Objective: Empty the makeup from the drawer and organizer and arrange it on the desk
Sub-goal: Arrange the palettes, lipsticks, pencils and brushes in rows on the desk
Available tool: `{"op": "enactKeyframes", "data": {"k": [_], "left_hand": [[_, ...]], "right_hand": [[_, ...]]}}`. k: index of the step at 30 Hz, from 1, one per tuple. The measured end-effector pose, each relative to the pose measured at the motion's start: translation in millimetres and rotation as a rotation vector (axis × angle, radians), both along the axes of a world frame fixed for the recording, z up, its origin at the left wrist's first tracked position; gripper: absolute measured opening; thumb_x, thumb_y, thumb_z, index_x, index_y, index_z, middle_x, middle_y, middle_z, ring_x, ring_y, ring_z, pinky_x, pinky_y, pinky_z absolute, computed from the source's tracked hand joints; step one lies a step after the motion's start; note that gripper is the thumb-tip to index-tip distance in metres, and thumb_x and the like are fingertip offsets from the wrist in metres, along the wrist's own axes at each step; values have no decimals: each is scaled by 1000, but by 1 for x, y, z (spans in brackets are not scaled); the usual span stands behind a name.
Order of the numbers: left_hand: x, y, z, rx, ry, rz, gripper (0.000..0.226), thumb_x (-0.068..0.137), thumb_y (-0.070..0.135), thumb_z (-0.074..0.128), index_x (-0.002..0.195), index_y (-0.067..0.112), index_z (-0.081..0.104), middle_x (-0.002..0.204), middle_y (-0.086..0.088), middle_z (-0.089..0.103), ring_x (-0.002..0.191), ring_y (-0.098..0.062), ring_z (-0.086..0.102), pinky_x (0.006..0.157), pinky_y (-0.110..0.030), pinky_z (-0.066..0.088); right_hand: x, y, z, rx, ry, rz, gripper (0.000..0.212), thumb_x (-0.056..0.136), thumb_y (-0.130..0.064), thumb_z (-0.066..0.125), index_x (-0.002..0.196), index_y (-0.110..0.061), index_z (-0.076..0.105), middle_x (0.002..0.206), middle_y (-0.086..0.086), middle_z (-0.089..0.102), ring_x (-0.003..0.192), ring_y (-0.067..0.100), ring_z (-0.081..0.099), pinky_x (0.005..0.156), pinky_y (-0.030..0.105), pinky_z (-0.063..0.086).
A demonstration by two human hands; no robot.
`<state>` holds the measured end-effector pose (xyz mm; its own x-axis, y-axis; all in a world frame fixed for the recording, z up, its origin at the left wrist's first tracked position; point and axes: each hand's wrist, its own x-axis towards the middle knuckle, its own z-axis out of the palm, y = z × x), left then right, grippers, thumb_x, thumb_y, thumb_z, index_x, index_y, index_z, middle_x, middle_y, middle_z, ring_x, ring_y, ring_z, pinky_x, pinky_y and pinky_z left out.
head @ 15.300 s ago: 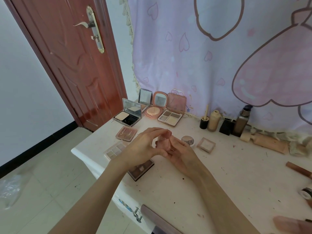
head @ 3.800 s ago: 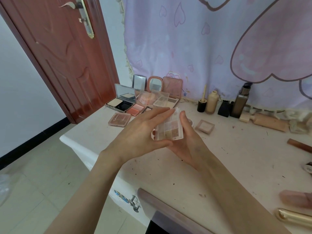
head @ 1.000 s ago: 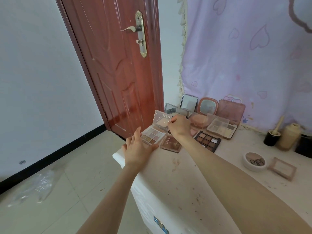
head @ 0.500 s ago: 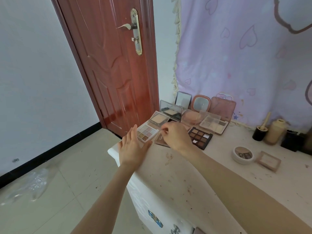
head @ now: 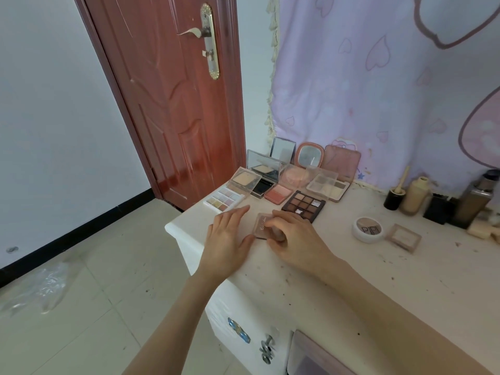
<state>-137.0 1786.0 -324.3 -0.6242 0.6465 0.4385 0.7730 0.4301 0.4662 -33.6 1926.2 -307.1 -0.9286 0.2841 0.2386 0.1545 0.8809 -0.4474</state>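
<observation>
Both hands (head: 230, 236) moved onto pink compact (head: 263, 226), palettes (head: 303, 205) behind

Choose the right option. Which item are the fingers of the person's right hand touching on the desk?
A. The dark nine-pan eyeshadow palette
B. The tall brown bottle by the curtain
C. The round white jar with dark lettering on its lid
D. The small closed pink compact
D: the right hand has its fingers curled onto the small closed pink compact, while the left hand lies flat beside it on the desk.
</observation>
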Motion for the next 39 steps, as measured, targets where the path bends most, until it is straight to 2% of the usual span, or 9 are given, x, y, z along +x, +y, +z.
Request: {"op": "enactKeyframes", "data": {"k": [7, 13, 16, 18, 23, 28, 31, 35, 39], "left_hand": [[20, 9, 15, -47, -278, -244, 64, 83, 30, 67, 138, 30, 34, 126, 15, 48, 122, -6, 33, 105, -26, 22], [35, 15, 19, 182, -578, -316, 34, 85, 19, 65, 115, 32, 58, 117, 16, 60, 107, -6, 55, 89, -15, 42], [38, 16, 18, 282, -569, -282, 26, 84, 23, 66, 106, 36, 62, 104, 16, 67, 94, -5, 60, 82, -17, 44], [40, 16, 16, 329, -574, -258, 24, 82, 29, 65, 105, 32, 66, 101, 13, 69, 94, -10, 62, 82, -19, 47], [48, 16, 13, 358, -535, -268, 30, 79, 22, 65, 110, 26, 65, 109, 11, 67, 103, 0, 61, 87, -13, 43], [45, 11, 18, 296, -628, -302, 36, 86, 1, 60, 115, 22, 62, 119, 5, 64, 111, 3, 56, 91, -10, 41], [40, 7, 26, 269, -802, -318, 37, 87, 18, 53, 124, 16, 58, 115, 6, 66, 110, -6, 59, 97, -20, 44], [42, 9, 33, 255, -824, -319, 49, 84, 44, 55, 123, 16, 59, 116, 1, 66, 107, -13, 62, 96, -27, 46], [47, 12, 35, 288, -777, -265, 33, 85, 29, 60, 114, 14, 66, 106, 1, 70, 101, -11, 64, 87, -20, 47]], "right_hand": [[37, 8, 5, -191, -8, -19, 45, 83, -24, 63, 125, -26, 50, 126, -4, 50, 122, 16, 36, 97, 21, 29], [51, 7, 16, -781, 258, -89, 53, 80, -18, 70, 122, -35, 43, 110, -6, 58, 102, 2, 56, 84, 13, 45], [52, 10, 19, -1006, 341, -102, 57, 80, -11, 70, 126, -28, 42, 95, -15, 65, 90, -8, 60, 77, 8, 48], [49, 10, 15, -1058, 346, -88, 52, 78, -9, 71, 122, -23, 47, 103, -7, 66, 97, -3, 61, 78, 9, 48], [42, 9, 4, -1051, 381, -114, 54, 76, -19, 74, 123, -2, 54, 106, -3, 64, 110, 12, 59, 91, 16, 48], [40, 0, 4, -832, 433, -102, 67, 75, -17, 76, 134, -18, 46, 121, -9, 53, 115, 5, 52, 102, 20, 40], [41, -5, 5, -482, 427, -42, 79, 74, -20, 76, 141, -23, 35, 126, -14, 45, 123, 3, 43, 104, 17, 33], [42, -10, 6, -371, 417, 24, 86, 73, -19, 77, 142, -30, 26, 129, -16, 39, 126, 2, 39, 106, 18, 32], [40, -14, 4, -320, 394, 58, 78, 77, -18, 75, 142, -17, 32, 129, -15, 32, 126, 1, 35, 107, 18, 30]]}}
